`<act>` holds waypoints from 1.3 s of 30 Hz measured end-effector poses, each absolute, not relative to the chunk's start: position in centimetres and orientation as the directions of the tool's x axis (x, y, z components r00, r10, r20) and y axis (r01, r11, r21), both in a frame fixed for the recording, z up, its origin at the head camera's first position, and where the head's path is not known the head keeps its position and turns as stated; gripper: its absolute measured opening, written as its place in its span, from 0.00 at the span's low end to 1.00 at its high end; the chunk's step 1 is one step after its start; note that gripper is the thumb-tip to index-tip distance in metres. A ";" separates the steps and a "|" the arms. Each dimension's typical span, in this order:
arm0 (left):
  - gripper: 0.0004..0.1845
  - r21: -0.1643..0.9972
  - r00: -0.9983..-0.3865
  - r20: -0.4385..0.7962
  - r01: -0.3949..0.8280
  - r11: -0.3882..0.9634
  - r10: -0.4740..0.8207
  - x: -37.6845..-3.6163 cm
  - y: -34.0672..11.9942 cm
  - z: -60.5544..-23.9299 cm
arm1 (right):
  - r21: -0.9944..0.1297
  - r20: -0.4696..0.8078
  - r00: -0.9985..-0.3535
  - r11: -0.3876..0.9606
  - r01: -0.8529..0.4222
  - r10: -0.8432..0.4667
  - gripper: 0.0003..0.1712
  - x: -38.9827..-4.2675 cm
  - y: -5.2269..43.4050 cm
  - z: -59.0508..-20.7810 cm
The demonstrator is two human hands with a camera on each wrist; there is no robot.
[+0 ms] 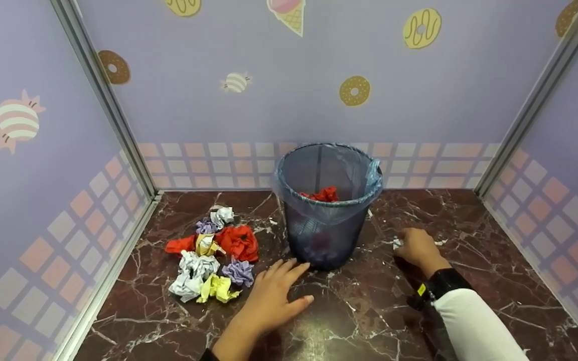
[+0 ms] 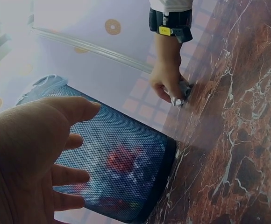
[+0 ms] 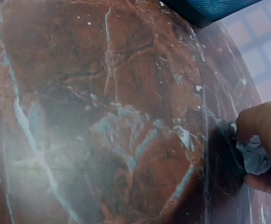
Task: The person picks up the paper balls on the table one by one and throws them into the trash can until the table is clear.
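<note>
My right hand (image 1: 418, 249) grips a crumpled white paper ball (image 3: 255, 156) low over the table, to the right of the bin. Most of that ball is covered by the fingers in the head view. My left hand (image 1: 273, 296) has its fingers spread and holds nothing, in front of the bin's left side. The dark mesh bin (image 2: 121, 154) has a clear bluish liner (image 1: 329, 210) folded over its rim. Red crumpled paper (image 1: 325, 194) shows inside it, with more paper visible through the mesh.
Left of the bin lies a group of crumpled papers: red (image 1: 239, 242), white (image 1: 194, 273), purple (image 1: 239, 272), yellow (image 1: 218, 289) and orange-yellow (image 1: 207, 244). The brown marbled table (image 1: 349, 321) is enclosed by patterned walls (image 1: 319, 115) at the back and sides.
</note>
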State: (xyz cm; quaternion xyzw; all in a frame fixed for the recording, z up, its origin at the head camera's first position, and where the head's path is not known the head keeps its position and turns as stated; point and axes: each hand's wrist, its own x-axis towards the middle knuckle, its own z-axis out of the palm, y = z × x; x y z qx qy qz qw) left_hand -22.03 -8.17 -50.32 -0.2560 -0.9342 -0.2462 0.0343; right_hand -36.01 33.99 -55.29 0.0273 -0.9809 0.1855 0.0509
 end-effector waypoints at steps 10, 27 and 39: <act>0.39 0.461 -0.876 0.218 0.481 0.745 0.431 -22.2 -8.5 -50.4 | -0.445 0.099 -0.993 0.890 -0.102 -0.064 0.25 -35.1 35.4 -54.4; 0.45 0.496 -0.930 0.264 0.359 0.791 0.257 -23.4 -11.9 -48.9 | -0.691 0.098 -0.995 0.719 -0.079 -0.015 0.29 -36.7 35.1 -35.3; 0.43 0.506 -0.951 0.270 0.275 0.817 0.153 -24.8 -14.2 -49.6 | -0.480 0.307 -0.936 0.821 -0.309 -0.172 0.20 -39.5 27.6 -26.8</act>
